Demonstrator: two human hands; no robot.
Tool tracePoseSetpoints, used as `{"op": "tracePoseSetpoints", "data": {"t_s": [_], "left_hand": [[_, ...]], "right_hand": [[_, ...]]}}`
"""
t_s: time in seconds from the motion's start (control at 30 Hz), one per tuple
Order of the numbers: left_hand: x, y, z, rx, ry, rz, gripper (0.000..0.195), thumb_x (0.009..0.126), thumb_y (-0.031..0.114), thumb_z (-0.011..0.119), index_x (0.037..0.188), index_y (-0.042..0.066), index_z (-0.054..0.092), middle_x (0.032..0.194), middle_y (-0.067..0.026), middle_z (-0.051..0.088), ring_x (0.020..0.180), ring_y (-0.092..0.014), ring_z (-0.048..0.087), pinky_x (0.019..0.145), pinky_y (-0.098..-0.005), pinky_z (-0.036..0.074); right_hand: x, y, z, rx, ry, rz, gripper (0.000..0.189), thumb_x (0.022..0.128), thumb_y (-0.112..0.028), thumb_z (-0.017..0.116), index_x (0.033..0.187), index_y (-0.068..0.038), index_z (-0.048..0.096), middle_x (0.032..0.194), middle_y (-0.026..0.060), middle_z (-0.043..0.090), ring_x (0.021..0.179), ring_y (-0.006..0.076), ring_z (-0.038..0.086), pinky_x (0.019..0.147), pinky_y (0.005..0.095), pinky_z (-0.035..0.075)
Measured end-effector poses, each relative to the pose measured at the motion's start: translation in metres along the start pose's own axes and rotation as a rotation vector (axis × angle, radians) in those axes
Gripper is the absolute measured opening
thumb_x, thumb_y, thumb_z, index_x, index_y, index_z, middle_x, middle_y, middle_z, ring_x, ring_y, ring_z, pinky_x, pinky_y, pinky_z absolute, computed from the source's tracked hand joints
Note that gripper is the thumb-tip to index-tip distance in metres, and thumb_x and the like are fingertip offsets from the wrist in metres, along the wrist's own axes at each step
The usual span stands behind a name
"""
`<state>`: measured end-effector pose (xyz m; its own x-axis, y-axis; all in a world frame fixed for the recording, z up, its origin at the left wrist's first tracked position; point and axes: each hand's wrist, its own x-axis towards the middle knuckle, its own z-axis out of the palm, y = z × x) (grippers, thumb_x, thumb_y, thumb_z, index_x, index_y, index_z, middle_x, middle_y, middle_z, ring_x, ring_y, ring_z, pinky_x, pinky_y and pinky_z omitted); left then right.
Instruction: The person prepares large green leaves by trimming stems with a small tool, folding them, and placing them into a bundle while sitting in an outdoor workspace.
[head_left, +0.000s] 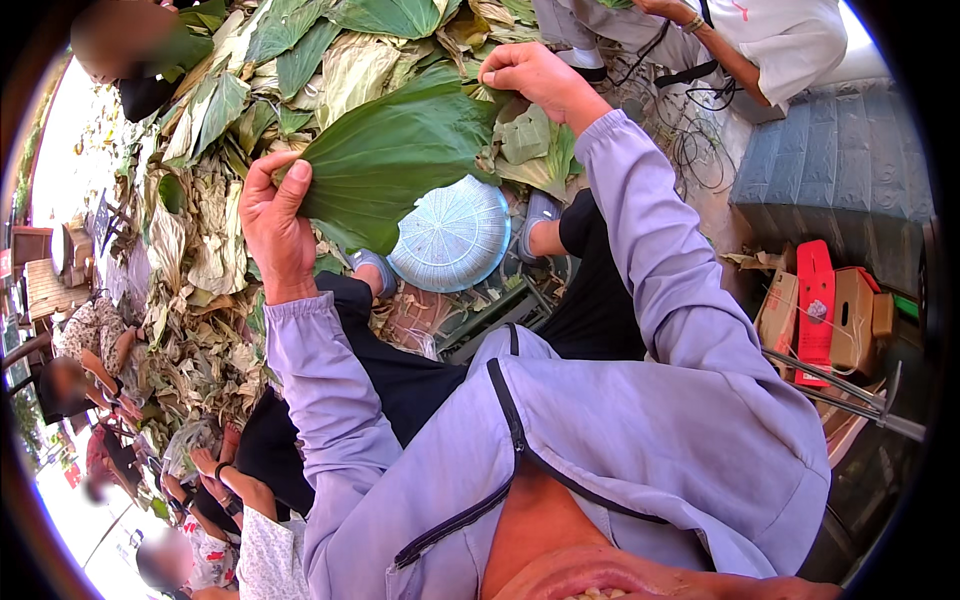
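Observation:
A large green leaf (397, 154) with fanning veins, which looks like a folded lotus leaf, is stretched between my two hands. My left hand (281, 217) pinches its left edge, thumb on top. At the leaf's far right end, my right hand (544, 82) grips a darker, crumpled part between thumb and fingers. Below the leaf, between my feet, sits a light blue plastic basket (454, 236), apparently bottom up; the leaf hides part of its upper left side. Green and dried leaves (217, 247) lie heaped in front of me and to my left.
Several people sit or bend around the leaf heap, with one person's arm (739, 64) at upper right. Loose black cable (701, 142) lies on the ground there. On my right are a grey block-patterned surface (832, 150), cardboard boxes (851, 322) and metal rods (847, 394).

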<state>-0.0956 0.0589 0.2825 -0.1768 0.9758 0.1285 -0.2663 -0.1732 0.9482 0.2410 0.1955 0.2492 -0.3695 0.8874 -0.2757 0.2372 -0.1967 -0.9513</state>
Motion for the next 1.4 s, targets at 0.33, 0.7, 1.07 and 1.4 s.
{"op": "tracePoseSetpoints", "data": {"t_s": [0.33, 0.7, 1.07, 1.4], "left_hand": [[0.002, 0.009, -0.002, -0.050, 0.027, 0.028, 0.019, 0.091, 0.003, 0.073, 0.109, 0.001, 0.067, 0.100, -0.0057, 0.070, 0.090, -0.013, 0.065, 0.087, -0.0256, 0.050], [0.005, 0.008, -0.014, -0.064, 0.097, 0.027, 0.020, 0.091, 0.001, 0.072, 0.111, 0.001, 0.067, 0.101, -0.0069, 0.071, 0.089, -0.013, 0.066, 0.087, -0.0254, 0.052], [0.003, 0.007, -0.012, 0.017, 0.036, -0.001, 0.019, 0.092, 0.003, 0.071, 0.111, 0.002, 0.068, 0.101, -0.0051, 0.070, 0.091, -0.013, 0.064, 0.087, -0.0258, 0.050], [0.002, -0.006, -0.003, 0.019, 0.040, 0.025, 0.018, 0.093, 0.002, 0.070, 0.111, 0.001, 0.067, 0.102, -0.0072, 0.071, 0.092, -0.015, 0.065, 0.089, -0.0266, 0.051]], "right_hand": [[0.008, 0.010, 0.006, 0.105, -0.221, -0.013, 0.021, 0.094, -0.013, 0.067, 0.112, -0.002, 0.068, 0.086, -0.0020, 0.062, 0.072, 0.0075, 0.058, 0.069, 0.0265, 0.050], [-0.022, -0.027, 0.010, 0.377, -0.259, 0.137, 0.025, 0.096, -0.029, 0.071, 0.105, -0.007, 0.064, 0.076, -0.0062, 0.052, 0.045, 0.0038, 0.037, 0.044, 0.0246, 0.037], [-0.010, -0.006, 0.019, -0.315, -0.057, -0.131, 0.010, 0.086, -0.011, 0.069, 0.089, -0.002, 0.065, 0.064, 0.0005, 0.052, 0.050, 0.0093, 0.046, 0.047, 0.0305, 0.038], [0.020, 0.040, 0.016, -0.847, 0.308, -0.324, 0.011, 0.080, -0.012, 0.062, 0.084, -0.002, 0.066, 0.071, 0.0201, 0.061, 0.060, 0.0331, 0.060, 0.061, 0.0424, 0.050]]}}
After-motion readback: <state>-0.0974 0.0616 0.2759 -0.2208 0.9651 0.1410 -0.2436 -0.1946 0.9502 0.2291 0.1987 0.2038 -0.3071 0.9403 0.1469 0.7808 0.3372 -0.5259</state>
